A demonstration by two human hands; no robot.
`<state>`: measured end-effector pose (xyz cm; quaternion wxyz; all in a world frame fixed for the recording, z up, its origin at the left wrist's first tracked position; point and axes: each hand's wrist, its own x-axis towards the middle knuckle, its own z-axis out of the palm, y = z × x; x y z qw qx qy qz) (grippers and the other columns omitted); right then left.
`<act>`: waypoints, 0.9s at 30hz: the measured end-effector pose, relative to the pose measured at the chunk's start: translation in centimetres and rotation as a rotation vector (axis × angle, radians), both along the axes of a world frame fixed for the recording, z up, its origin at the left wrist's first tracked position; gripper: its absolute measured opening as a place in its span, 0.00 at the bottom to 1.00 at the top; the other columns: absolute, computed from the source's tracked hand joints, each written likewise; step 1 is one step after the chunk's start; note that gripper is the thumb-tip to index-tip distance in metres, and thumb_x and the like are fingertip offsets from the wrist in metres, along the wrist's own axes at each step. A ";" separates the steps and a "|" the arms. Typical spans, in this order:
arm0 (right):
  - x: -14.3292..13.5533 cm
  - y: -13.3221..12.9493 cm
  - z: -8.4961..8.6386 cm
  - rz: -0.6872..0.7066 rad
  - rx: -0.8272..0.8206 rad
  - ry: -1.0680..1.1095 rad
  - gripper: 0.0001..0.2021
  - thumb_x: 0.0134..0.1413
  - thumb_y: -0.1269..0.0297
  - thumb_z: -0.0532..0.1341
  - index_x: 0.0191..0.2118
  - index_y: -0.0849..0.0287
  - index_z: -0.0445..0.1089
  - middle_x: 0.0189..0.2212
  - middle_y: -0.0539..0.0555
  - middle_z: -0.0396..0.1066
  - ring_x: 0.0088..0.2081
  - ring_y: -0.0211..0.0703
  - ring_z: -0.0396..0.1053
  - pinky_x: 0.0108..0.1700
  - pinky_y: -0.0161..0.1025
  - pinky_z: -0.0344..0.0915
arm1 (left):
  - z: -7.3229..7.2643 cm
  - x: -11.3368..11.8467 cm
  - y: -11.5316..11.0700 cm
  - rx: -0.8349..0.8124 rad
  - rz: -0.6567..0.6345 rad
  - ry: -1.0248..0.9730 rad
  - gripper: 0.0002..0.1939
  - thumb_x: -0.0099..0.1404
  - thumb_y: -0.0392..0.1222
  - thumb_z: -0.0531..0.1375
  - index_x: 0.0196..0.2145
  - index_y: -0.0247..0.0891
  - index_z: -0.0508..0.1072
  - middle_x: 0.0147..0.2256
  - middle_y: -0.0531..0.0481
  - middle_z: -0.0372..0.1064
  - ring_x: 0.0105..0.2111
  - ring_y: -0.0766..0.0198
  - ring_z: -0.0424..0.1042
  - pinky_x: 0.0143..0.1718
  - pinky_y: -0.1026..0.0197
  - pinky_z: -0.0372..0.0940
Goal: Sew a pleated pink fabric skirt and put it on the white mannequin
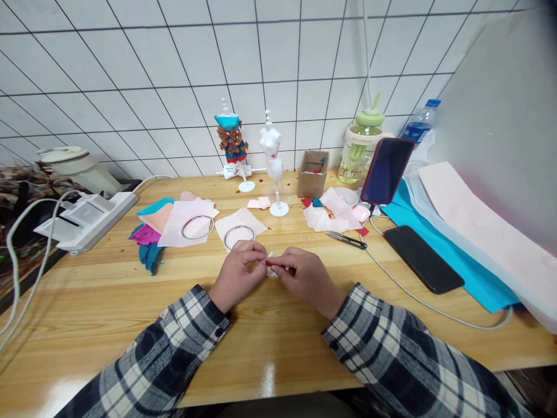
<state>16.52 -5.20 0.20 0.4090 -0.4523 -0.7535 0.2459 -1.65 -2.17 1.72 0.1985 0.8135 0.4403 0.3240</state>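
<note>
Both hands meet over the middle of the wooden table [261, 342]. My left hand [241, 270] pinches a small whitish piece [272, 271] between thumb and forefinger. From the other side, my right hand [307, 277] closes its thumb and fingers on the same piece, which the fingertips mostly hide. Just behind my left hand, a metal ring [239, 237] lies on pale paper-like material [256, 221]. A bare white mannequin [275, 165] stands upright farther back. Small snips [347, 240] lie behind and to the right of my right hand.
A dressed mannequin [232, 142], cardboard box [311, 181] and green-lidded bottle [359, 151] stand near the wall. Right are an upright phone [387, 171], a flat phone [424, 258], a cable [418, 303] and blue sheets [487, 285]. Another ring [198, 227] and coloured scraps [150, 255] lie left.
</note>
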 end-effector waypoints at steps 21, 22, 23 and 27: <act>0.1 0.0 0.4 -0.140 0.020 -0.110 0.06 0.56 0.65 0.62 0.34 0.55 0.77 0.27 0.49 0.73 0.29 0.37 0.67 0.32 0.35 0.59 | -0.3 0.6 -0.6 0.093 -0.057 0.087 0.11 0.64 0.38 0.58 0.28 0.41 0.79 0.31 0.49 0.73 0.34 0.61 0.68 0.39 0.55 0.61; 0.1 0.0 0.4 -0.148 0.009 -0.091 0.05 0.55 0.66 0.62 0.33 0.56 0.77 0.27 0.49 0.73 0.29 0.37 0.67 0.31 0.34 0.60 | -0.3 0.7 -0.6 0.090 -0.058 0.083 0.11 0.63 0.38 0.58 0.27 0.41 0.79 0.31 0.49 0.73 0.34 0.61 0.68 0.39 0.55 0.61; 0.0 0.1 0.3 -0.158 -0.005 -0.069 0.05 0.54 0.67 0.62 0.32 0.56 0.76 0.27 0.49 0.74 0.28 0.37 0.67 0.31 0.34 0.60 | -0.3 0.7 -0.7 0.087 -0.058 0.079 0.11 0.63 0.38 0.58 0.27 0.41 0.79 0.31 0.49 0.73 0.34 0.62 0.68 0.39 0.55 0.61; -0.1 0.2 0.3 -0.167 -0.071 0.013 0.04 0.51 0.67 0.63 0.29 0.57 0.75 0.26 0.49 0.74 0.26 0.36 0.67 0.30 0.34 0.61 | -0.3 0.7 -0.7 0.080 -0.061 0.062 0.09 0.62 0.38 0.59 0.28 0.41 0.79 0.30 0.50 0.72 0.33 0.62 0.68 0.38 0.56 0.62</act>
